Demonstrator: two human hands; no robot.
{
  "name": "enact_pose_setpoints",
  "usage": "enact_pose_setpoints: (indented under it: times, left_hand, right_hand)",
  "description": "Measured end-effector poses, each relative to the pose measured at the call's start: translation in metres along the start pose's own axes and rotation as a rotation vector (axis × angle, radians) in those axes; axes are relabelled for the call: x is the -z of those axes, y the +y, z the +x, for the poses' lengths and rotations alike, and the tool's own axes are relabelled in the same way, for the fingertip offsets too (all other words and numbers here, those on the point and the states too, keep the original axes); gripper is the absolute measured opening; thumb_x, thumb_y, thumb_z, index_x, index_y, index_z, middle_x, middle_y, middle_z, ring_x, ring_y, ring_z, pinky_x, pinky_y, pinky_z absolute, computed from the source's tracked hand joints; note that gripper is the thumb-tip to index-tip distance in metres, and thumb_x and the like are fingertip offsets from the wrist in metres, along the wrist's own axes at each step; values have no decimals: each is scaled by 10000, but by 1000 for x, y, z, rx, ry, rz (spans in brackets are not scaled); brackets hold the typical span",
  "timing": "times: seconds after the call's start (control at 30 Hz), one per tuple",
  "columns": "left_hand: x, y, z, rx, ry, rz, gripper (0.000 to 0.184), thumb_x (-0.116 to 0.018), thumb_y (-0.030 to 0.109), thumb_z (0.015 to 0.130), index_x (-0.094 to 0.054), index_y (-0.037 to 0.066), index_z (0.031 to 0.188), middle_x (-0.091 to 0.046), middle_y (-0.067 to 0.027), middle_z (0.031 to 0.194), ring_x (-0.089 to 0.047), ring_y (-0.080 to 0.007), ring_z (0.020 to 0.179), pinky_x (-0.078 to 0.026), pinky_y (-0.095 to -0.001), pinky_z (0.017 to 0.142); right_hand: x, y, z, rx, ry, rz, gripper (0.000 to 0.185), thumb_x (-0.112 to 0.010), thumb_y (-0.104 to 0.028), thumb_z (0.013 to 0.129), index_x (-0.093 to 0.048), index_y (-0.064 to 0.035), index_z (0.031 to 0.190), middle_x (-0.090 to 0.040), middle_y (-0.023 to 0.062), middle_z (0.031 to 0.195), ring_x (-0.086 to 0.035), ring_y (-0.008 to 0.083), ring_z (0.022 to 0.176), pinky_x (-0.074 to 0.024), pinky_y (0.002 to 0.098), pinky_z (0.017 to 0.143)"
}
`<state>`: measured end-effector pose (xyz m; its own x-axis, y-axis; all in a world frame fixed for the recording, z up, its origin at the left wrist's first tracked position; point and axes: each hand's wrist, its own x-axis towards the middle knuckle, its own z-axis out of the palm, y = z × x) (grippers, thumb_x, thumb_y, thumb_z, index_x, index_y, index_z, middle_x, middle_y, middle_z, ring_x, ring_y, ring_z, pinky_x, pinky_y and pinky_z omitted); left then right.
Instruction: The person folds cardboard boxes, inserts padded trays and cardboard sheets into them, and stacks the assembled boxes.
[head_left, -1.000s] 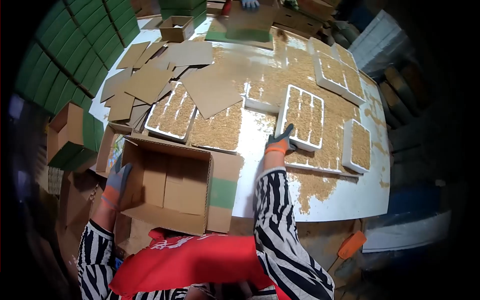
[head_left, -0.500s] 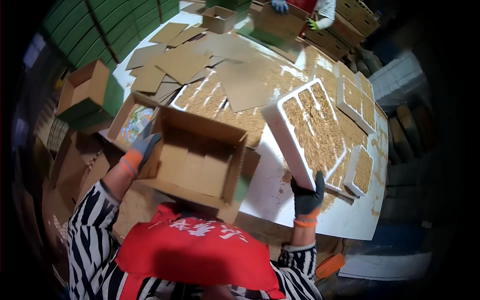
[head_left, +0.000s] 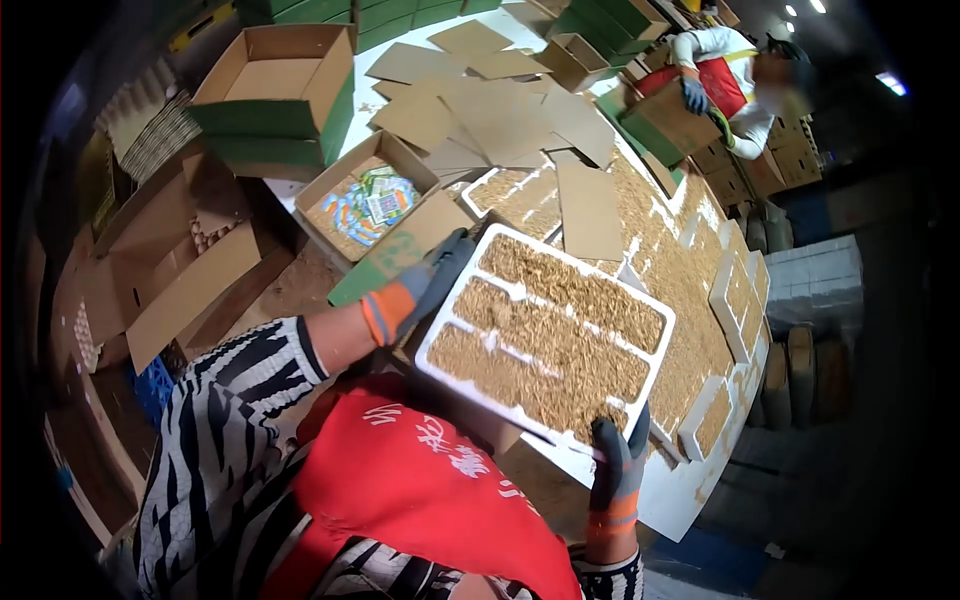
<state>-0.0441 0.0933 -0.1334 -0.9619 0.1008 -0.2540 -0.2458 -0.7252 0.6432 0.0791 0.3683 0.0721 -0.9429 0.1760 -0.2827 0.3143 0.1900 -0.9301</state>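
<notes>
A white foam tray (head_left: pixel 548 335) filled with brown husk-like grains in several rows is held in front of my body, above a cardboard box (head_left: pixel 470 410) that it mostly covers. My right hand (head_left: pixel 618 465), gloved in grey and orange, grips the tray's lower right corner, thumb over the rim. My left hand (head_left: pixel 430 290), in a matching glove, is at the upper left side, its fingers against the box and tray edge; exactly what it grips is partly hidden. Just beyond it is an open carton (head_left: pixel 330 205) with colourful packets (head_left: pixel 375 205) inside.
Loose cardboard sheets (head_left: pixel 500 115) lie on the white table (head_left: pixel 680 505). More filled trays (head_left: pixel 740 300) and a small one (head_left: pixel 706 418) stand at right. Green-sided boxes (head_left: pixel 265 120) are at upper left. A co-worker (head_left: pixel 735 85) handles a box (head_left: pixel 670 120) across the table.
My right hand has brought the tray left from the table and over the cardboard box. The view has turned, showing more of the co-worker and the left side.
</notes>
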Motion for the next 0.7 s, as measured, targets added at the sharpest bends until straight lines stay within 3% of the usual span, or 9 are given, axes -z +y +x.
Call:
enact_pose_setpoints:
  times: [0.17, 0.23, 0.3, 0.33, 0.4, 0.47, 0.53, 0.6, 0.7]
  left_hand:
    - [4, 22, -7, 179, 86, -388, 355, -419, 105, 1006, -460, 15, 1347, -576, -79, 1241, -569, -111, 1089, -457, -222, 977]
    - [20, 32, 3, 108, 59, -90, 349, -469, 210, 991, -536, 32, 1284, -610, -72, 1203, -602, -134, 1026, -488, -260, 911]
    - [31, 71, -2, -102, 103, 650, 310, -535, 236, 960, -627, 32, 1175, -663, -92, 1106, -629, -178, 965, -513, -310, 839]
    - [70, 59, 21, -533, 232, 1130, 295, -571, 169, 911, -621, 10, 1154, -670, -131, 1064, -635, -219, 941, -505, -335, 841]
    - [121, 65, 46, -441, 489, 1323, 331, -609, 286, 857, -627, 44, 1082, -654, -194, 1038, -623, -339, 989, -476, -438, 864]
    - [149, 67, 57, -136, 685, 1855, 583, -649, 451, 787, -529, 91, 1230, -556, -181, 1210, -522, -339, 1141, -421, -445, 943]
    - [166, 61, 69, -6, 694, 1938, 618, -727, 472, 710, -555, 92, 1167, -538, -171, 1210, -496, -339, 1160, -416, -440, 952]
    - [159, 64, 70, -19, 696, 1977, 583, -769, 416, 680, -574, 108, 1136, -568, -155, 1162, -526, -328, 1133, -435, -422, 934]
    - [161, 72, 73, 0, 671, 1823, 570, -769, 350, 697, -570, 58, 1145, -599, -165, 1164, -557, -333, 1095, -439, -402, 935]
  right_hand:
    - [-13, 0, 34, -120, -271, -154, 489, -656, -112, 859, -452, -13, 1292, -615, 51, 1026, -601, 139, 822, -499, 269, 652]
    - [-12, 7, 45, -198, -308, -456, 306, -696, -203, 838, -609, 3, 1046, -667, 75, 837, -607, 123, 731, -485, 267, 625]
    - [-1, 30, 65, -217, -322, -937, 390, -696, -407, 817, -679, -18, 820, -669, 144, 699, -649, 210, 716, -499, 334, 660]
    - [-10, 21, 68, -147, -361, -1112, 399, -681, -424, 825, -688, -24, 835, -679, 145, 729, -660, 230, 722, -510, 343, 665]
    - [-29, 1, 68, -10, -424, -1454, 422, -653, -456, 843, -704, -37, 866, -700, 148, 787, -681, 269, 736, -532, 361, 675]
    - [-31, 15, 72, 96, -422, -1456, 442, -638, -504, 810, -707, -70, 863, -688, 171, 838, -666, 327, 799, -507, 422, 751]
    - [-40, 14, 73, 71, -431, -1584, 442, -624, -503, 819, -671, -71, 899, -686, 168, 848, -661, 342, 812, -503, 441, 743]
    - [-31, 5, 77, 360, -446, -1326, 297, -677, -331, 836, -652, -61, 957, -680, 157, 829, -671, 301, 735, -517, 399, 661]
    - [-12, -35, 125, 228, -352, -517, 246, -667, -191, 857, -660, -36, 1048, -684, 100, 788, -649, 174, 652, -514, 306, 592]
